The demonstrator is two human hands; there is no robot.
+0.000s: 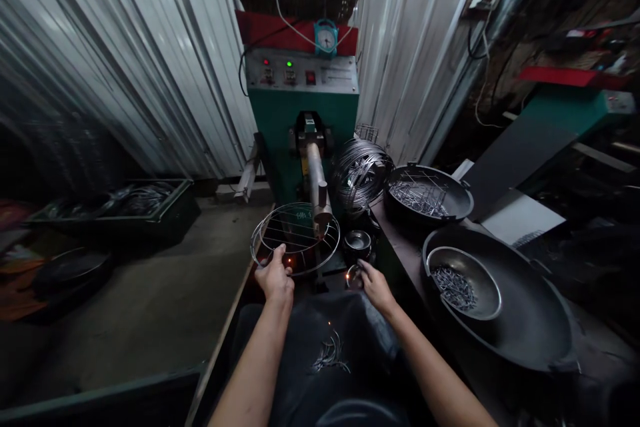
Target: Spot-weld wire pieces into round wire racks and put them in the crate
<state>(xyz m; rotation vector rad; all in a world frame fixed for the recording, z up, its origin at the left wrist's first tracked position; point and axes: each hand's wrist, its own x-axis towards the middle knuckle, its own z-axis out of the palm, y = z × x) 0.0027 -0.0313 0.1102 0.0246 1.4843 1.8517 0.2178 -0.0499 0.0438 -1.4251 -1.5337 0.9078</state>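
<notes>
My left hand [276, 278] grips the near-left rim of a round wire rack [334, 260], thumb on top. The rack, two wire rings with parallel bars across, sits beneath the rod-shaped upper arm [316, 177] of a green spot welder [273, 107]. Orange sparks glow beside both hands. Over by a small metal dish [353, 278], my right hand [376, 285] has its thumb and fingers pinched together; what they hold, if anything, is too small to make out. Short bent wire pieces [331, 353] lie on the dark apron [300, 380] across my lap.
Right of the welder stand a bundle of wire rings [363, 173], a small round bowl [358, 240] and a pan of wire pieces [425, 193]. A large pan [530, 307] holds a metal bowl [487, 273] of short wires. A green bin [165, 220] stands left.
</notes>
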